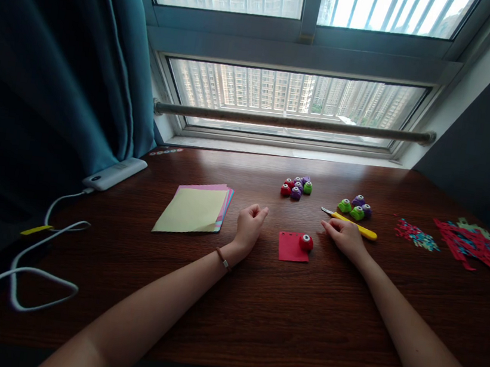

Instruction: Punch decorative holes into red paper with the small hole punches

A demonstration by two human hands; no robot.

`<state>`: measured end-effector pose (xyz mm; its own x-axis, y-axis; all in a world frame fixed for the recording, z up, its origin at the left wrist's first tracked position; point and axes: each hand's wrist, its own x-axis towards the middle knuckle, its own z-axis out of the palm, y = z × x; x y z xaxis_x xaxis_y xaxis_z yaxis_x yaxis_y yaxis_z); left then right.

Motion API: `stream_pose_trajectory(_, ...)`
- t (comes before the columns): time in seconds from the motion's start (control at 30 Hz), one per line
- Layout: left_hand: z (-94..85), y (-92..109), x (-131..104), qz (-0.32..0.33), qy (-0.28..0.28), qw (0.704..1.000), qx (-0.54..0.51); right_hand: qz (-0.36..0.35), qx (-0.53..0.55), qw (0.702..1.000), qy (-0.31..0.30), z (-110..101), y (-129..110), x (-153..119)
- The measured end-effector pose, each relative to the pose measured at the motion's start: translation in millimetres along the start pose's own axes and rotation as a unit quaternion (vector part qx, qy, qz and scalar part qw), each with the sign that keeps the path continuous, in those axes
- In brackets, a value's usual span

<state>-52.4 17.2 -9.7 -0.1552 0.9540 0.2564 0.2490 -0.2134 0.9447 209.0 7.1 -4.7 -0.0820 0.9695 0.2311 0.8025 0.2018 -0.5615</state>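
A big window (292, 102) and a blue curtain (62, 63) stand behind the brown counter (255, 311). The left hand (249, 223) rests loosely curled, holding nothing. The right hand (346, 236) lies flat and empty beside a yellow knife (356, 227), near the red paper (290, 248) with a small red punch (306, 242) on it.

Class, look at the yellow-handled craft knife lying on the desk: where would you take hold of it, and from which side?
Grip the yellow knife by its handle, coming from above on the right end. It lies flat, blade tip pointing left, so the handle's right half keeps fingers clear of the edge. The right hand already rests beside it.
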Motion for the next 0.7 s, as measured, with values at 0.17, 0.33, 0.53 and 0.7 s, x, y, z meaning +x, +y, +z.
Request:
stream_pose_trajectory(0.17,0.4,-0.8,-0.2,0.002,0.000,1.000,0.000,0.001,-0.004,1.000,0.002,1.2,1.3,0.4)
stream_pose_trajectory(0.33,0.4,-0.5,-0.7,0.001,0.000,1.000,-0.002,0.001,-0.001,1.000,0.002,1.2,1.8,0.2)
stream_pose_trajectory(0.53,0.1,-0.4,-1.0,0.002,-0.003,1.000,-0.003,-0.001,-0.001,1.000,0.004,0.4,0.8,-0.3)
stream_pose_trajectory(0.7,0.3,-0.2,-0.4,0.005,-0.001,1.000,-0.001,-0.001,0.000,1.000,0.001,0.0,0.3,0.0)
